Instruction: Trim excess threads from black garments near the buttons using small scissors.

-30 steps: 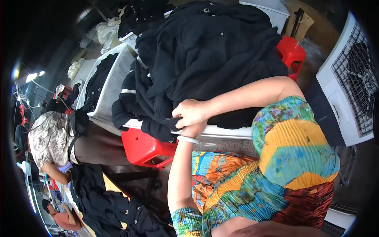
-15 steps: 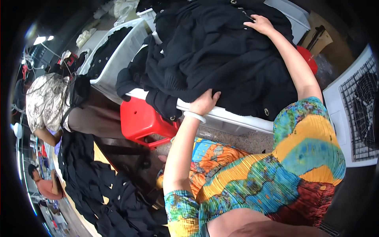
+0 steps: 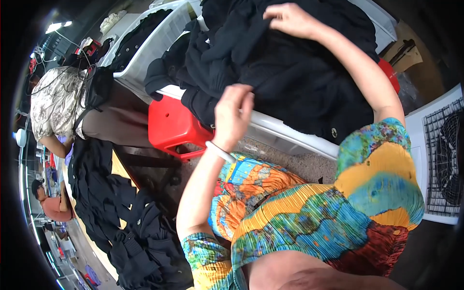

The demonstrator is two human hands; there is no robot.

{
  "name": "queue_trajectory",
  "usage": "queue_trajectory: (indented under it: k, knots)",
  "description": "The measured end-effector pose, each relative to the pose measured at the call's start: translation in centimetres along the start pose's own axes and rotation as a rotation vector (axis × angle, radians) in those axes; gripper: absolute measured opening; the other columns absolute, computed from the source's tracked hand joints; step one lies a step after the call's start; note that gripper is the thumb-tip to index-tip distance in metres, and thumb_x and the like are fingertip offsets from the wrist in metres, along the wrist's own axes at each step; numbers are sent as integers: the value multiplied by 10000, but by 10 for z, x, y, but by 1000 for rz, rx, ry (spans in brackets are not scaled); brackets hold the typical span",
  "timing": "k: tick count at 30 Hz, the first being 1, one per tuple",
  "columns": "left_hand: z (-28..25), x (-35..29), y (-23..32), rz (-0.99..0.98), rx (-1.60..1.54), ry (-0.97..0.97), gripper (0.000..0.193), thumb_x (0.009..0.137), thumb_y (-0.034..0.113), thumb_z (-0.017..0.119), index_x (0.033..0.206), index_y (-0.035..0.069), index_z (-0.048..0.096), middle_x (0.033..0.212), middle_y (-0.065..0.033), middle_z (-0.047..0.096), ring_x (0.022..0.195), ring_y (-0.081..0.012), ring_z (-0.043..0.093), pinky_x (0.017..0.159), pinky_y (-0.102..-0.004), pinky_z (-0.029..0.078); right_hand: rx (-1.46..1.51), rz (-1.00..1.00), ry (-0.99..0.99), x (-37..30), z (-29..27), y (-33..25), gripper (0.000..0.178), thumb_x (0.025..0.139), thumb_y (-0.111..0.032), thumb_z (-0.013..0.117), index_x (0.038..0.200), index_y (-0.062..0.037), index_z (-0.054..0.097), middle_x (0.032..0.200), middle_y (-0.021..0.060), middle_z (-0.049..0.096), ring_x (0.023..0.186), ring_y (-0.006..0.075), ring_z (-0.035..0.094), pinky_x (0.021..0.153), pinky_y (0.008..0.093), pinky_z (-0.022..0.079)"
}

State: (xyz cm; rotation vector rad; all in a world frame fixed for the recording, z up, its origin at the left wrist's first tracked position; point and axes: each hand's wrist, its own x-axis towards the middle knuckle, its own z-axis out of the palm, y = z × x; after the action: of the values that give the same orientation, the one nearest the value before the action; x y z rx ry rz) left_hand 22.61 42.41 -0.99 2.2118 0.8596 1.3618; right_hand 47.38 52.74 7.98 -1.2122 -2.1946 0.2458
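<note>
A heap of black knit garments (image 3: 299, 82), some with small metal eyelets, overflows a white plastic bin (image 3: 275, 124). My left hand (image 3: 232, 116), with a white bangle on its wrist, is raised at the bin's near rim beside the garments. Its fingers are bent and its thumb stands apart, with nothing seen in it. Over the far part of the heap is my right hand (image 3: 292, 20), thumb and fingers apart, gripping no cloth that I can see. Whether its fingertips touch the fabric is unclear.
A red plastic stool (image 3: 169, 123) stands left of the bin. Behind it is another white bin (image 3: 145, 60) with black garments. More black clothing (image 3: 130, 227) covers a table at lower left, where a person (image 3: 60, 106) works. A fan (image 3: 444, 154) stands at right.
My left hand has lifted off the garment at the rim and shifted left. My right hand has moved left across the heap, its fingers now more bent. The whole view has shifted slightly.
</note>
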Motion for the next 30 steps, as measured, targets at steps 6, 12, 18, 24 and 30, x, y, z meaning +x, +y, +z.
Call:
queue_trajectory:
  k: [6, 12, 18, 24, 30]
  knots:
    - [-16, 25, -21, -45, 292, -176, 527, 671, 245, 689, 1100, 34, 468, 1103, -152, 472, 995, -315, 492, 827, -346, 423, 37, -76, 334, 29, -51, -85, 169, 736, -133, 520, 806, 14, 564, 723, 114, 594, 711, 185, 561, 671, 287, 438]
    - [4, 40, -29, 61, 477, -94, 727, 618, 173, 710, 1207, -14, 329, 1172, -209, 398, 1053, -337, 440, 859, -351, 403, 567, -135, 326, 45, -60, -169, 155, 761, -147, 522, 671, -33, 576, 578, -8, 492, 516, 67, 414, 471, 222, 320]
    - [-17, 51, 12, -114, -333, 192, 211, 758, -17, 482, 962, -21, 539, 831, -91, 607, 803, -152, 561, 716, -259, 431, -189, -592, 715, 116, -71, -151, 149, 716, -157, 515, 710, -22, 577, 718, 150, 603, 730, 286, 592, 653, 362, 457]
    - [-135, 73, 21, -546, -432, 140, 295, 770, -2, 470, 1058, 0, 532, 876, -58, 597, 762, -108, 571, 691, -198, 457, -534, -105, 453, 101, -60, -81, 177, 677, -174, 553, 792, -45, 590, 789, 148, 603, 782, 297, 584, 692, 374, 466]
    - [-173, 75, 31, -591, -393, 312, 264, 810, 66, 448, 1041, -6, 554, 955, -117, 595, 832, -184, 588, 725, -266, 476, -184, -409, 259, 2, 33, -116, 507, 694, -412, 630, 1069, -94, 505, 804, 123, 566, 727, 273, 584, 623, 338, 465]
